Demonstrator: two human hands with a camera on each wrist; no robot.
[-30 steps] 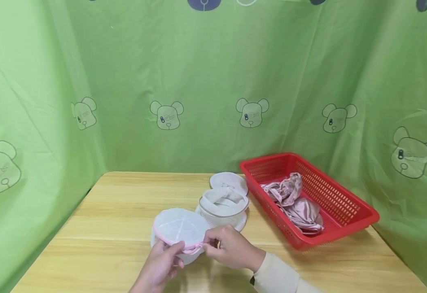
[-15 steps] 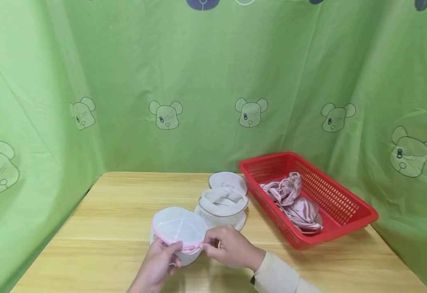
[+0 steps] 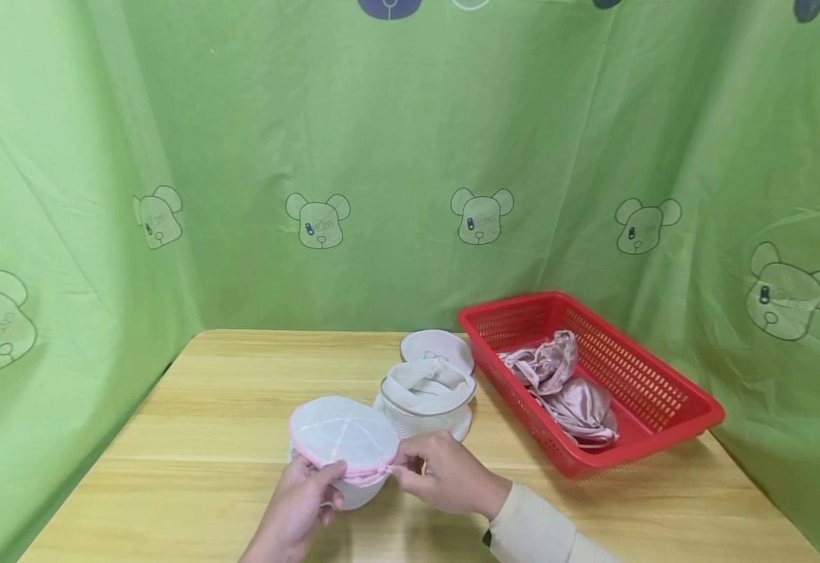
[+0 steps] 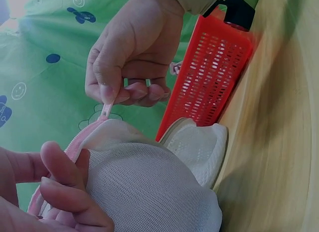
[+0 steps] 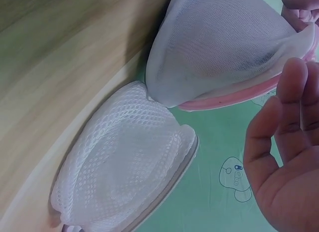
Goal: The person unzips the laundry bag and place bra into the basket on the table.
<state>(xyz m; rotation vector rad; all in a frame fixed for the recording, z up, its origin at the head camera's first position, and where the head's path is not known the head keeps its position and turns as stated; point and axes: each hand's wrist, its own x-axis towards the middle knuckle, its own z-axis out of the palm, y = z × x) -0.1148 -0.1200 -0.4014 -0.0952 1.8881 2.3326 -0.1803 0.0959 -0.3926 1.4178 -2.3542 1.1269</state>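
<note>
A white mesh laundry bag with pink zipper trim (image 3: 345,432) stands near the table's front, its round top facing up. My left hand (image 3: 295,500) grips the front of the bag's rim, thumb on top and fingers below. At the rim's right end, my right hand (image 3: 445,473) pinches the pink zipper pull (image 4: 105,111) between thumb and forefinger. Its other fingers curl loosely in the left wrist view. What is inside the bag cannot be made out. Just behind it sits a second white mesh bag with a beige rim (image 3: 429,391), its top gaping.
A red perforated basket (image 3: 645,461) stands at the right, holding crumpled pinkish fabric (image 3: 578,407). The second bag's round lid (image 3: 438,349) leans back beside the basket. A green curtain (image 3: 395,274) surrounds the wooden table (image 3: 191,469) at the back and sides.
My left hand has shifted slightly left with the pink-trimmed bag's rim. The right hand stays nearly in place on the zipper pull, so the two hands are a little farther apart.
</note>
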